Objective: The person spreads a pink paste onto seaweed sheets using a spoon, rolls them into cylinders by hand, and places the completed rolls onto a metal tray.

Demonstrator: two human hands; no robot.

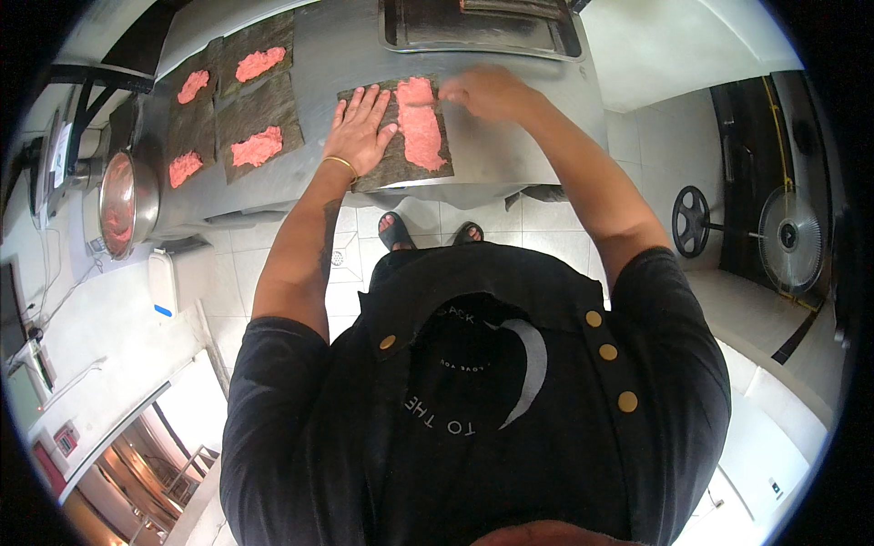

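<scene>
A dark nori sheet [390, 169] lies at the steel table's front edge, with a long strip of pink minced paste [421, 136] spread down it. My left hand [360, 129] rests flat on the sheet's left side, fingers stretched apart, a yellow bangle at the wrist. At the strip's upper right, my right hand [484, 92] is closed and blurred by motion. Its fingertips point toward the paste, around a thin tool that is too blurred to name. To the left lie several more nori sheets [269, 102], each bearing a lump of pink paste [258, 146].
Beyond my hands, a metal tray [437, 38] holds dark sheets on the steel table [328, 45]. A steel bowl [144, 205] smeared with pink paste stands at the table's left end. A fan [788, 234] is off to the right.
</scene>
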